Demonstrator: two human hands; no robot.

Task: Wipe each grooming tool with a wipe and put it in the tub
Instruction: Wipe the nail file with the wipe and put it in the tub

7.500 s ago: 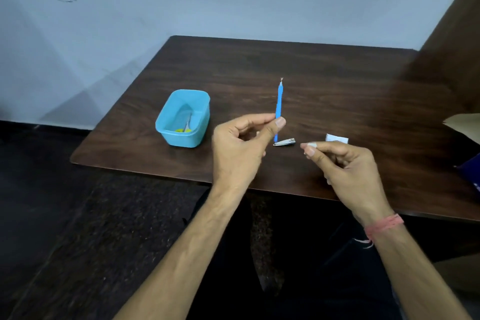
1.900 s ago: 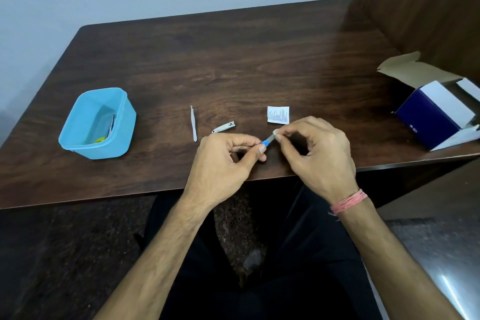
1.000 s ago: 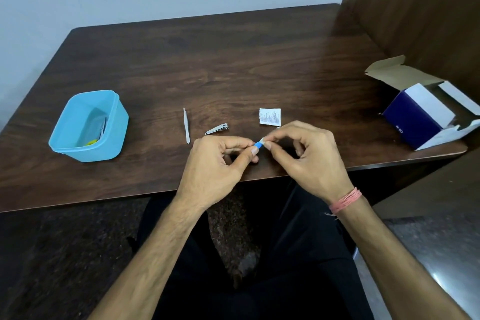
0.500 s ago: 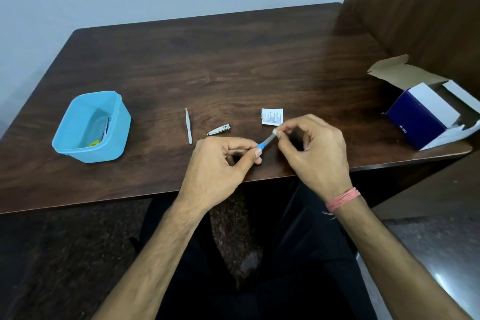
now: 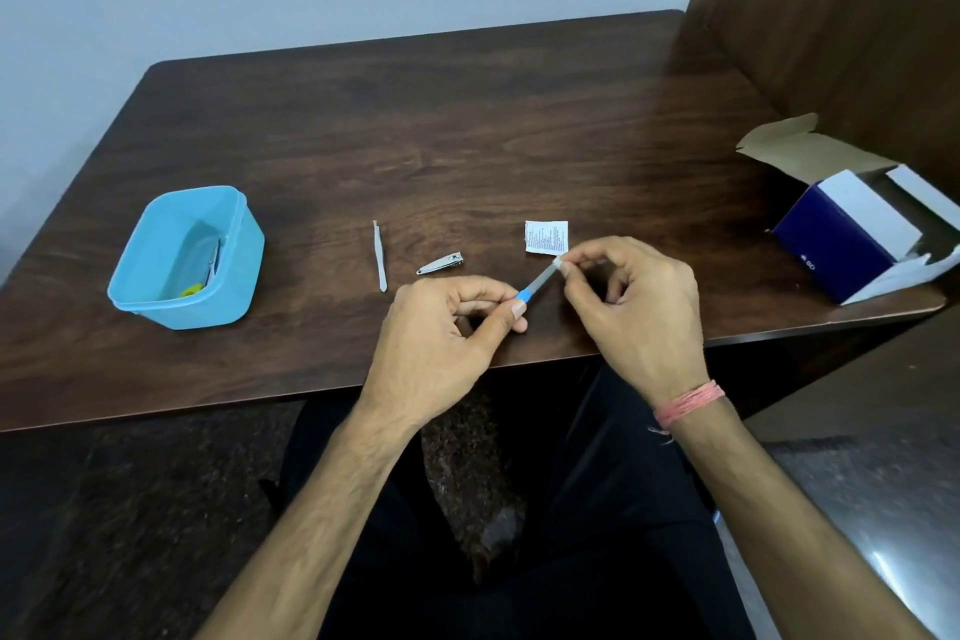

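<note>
My left hand [image 5: 447, 327] pinches the blue handle end of a thin blue-handled grooming tool [image 5: 535, 285] over the table's near edge. My right hand [image 5: 634, 307] pinches a small white wipe [image 5: 560, 265] round the tool's far end. A metal nail clipper [image 5: 440, 264] and pale tweezers [image 5: 380, 255] lie on the table left of my hands. The light blue tub [image 5: 156, 296] stands at the left, with a metal tool and something yellow inside.
A torn white wipe sachet [image 5: 545, 237] lies just beyond my right hand. An open navy and white cardboard box [image 5: 852, 234] sits at the table's right edge. A wooden panel [image 5: 841, 16] rises on the right. The dark wooden table [image 5: 467, 120] ends near my lap.
My right hand has slid the wipe along the tool away from my left hand, from beside the left fingertips out to the far end. The left hand kept its hold on the handle.
</note>
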